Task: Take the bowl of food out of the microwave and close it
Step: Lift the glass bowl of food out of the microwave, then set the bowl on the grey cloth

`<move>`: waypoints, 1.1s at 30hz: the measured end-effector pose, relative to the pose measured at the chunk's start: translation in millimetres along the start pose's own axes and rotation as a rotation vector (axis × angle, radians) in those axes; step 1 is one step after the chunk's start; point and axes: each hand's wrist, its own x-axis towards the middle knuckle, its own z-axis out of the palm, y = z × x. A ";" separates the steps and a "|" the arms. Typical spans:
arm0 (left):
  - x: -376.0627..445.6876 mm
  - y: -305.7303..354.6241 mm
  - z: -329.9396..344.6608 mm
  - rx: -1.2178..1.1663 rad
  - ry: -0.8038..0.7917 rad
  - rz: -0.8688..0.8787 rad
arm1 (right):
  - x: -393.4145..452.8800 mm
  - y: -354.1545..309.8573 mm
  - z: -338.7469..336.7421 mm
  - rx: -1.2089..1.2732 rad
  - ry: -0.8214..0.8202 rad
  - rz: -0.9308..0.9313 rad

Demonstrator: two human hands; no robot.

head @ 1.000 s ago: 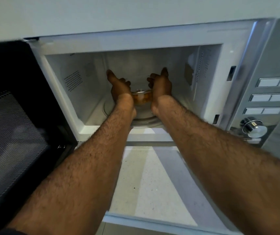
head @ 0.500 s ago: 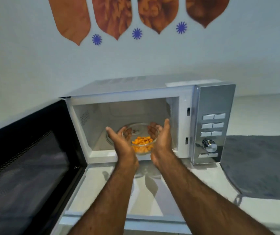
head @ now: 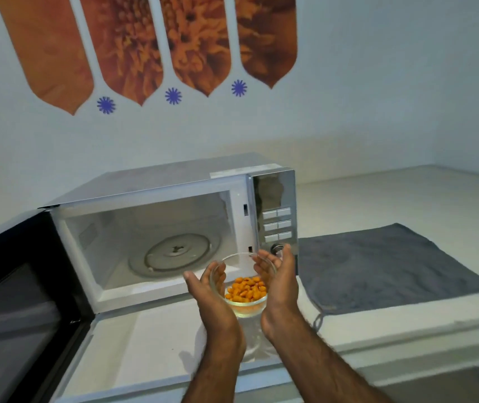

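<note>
Both hands cup bowl [head: 242,289] outside open microwave [head: 174,225].

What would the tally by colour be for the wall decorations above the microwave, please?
Orange-brown petal panels: 4
Blue star shapes: 3
Total: 7

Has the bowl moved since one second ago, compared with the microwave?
Yes. The bowl has come out of the microwave, off the turntable, toward the person; both hands hold it over the counter in front.
</note>
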 end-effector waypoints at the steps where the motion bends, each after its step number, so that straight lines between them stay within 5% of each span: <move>1: -7.0 -6.2 7.9 0.015 -0.023 -0.008 | 1.3 -4.7 -9.1 0.010 0.036 -0.015; 8: -41.6 -66.2 72.7 0.071 -0.194 -0.140 | 27.6 -49.2 -87.0 0.001 0.214 -0.129; 20: -10.4 -128.1 190.8 0.165 -0.375 -0.220 | 126.9 -118.7 -154.1 -0.065 0.228 -0.206; 33: 27.4 -208.0 241.0 0.496 -0.381 -0.256 | 223.6 -107.7 -213.5 -0.276 0.300 -0.141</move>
